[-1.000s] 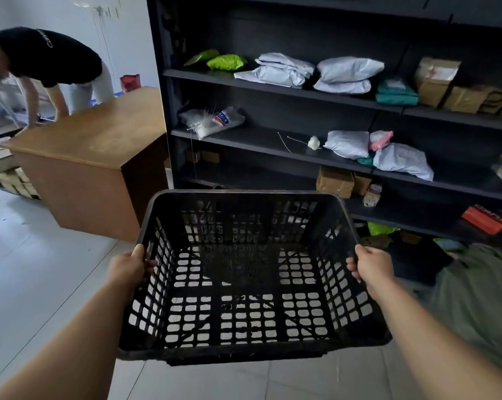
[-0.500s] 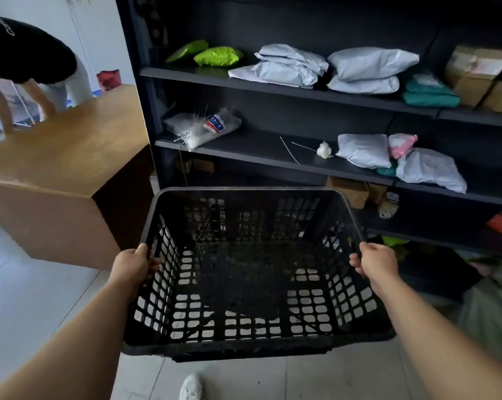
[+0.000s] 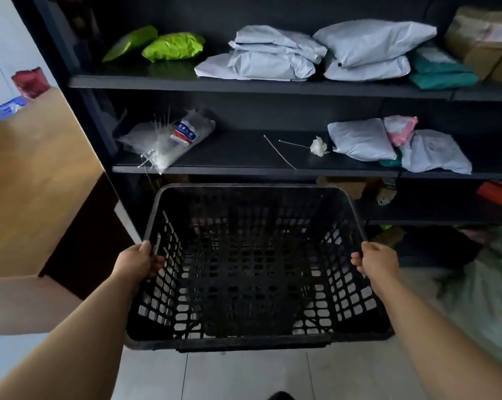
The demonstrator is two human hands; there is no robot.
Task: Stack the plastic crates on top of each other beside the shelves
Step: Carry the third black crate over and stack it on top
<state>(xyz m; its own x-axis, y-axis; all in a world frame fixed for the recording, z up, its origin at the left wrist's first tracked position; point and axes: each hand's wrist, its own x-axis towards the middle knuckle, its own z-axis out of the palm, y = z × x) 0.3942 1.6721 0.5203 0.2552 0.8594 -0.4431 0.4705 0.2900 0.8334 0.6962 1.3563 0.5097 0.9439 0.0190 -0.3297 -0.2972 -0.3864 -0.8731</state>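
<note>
Your left hand (image 3: pixel 137 262) and right hand (image 3: pixel 378 261) clench opposite rims of the black crate (image 3: pixel 252 345), shelves (image 3: pixel 244 168) just beyond your grip.

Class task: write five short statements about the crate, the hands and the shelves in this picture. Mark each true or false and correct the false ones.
1. The left hand and right hand grip the crate by its side rims. True.
2. The crate holds white parcels. False: nothing lies in it; the parcels are on the shelves.
3. Two green packages lie at the upper shelf's left end. True.
4. The crate sits on another crate. False: it is held above the floor; no second crate shows.
5. A wooden desk stands right of the shelves. False: it stands to their left.
</note>
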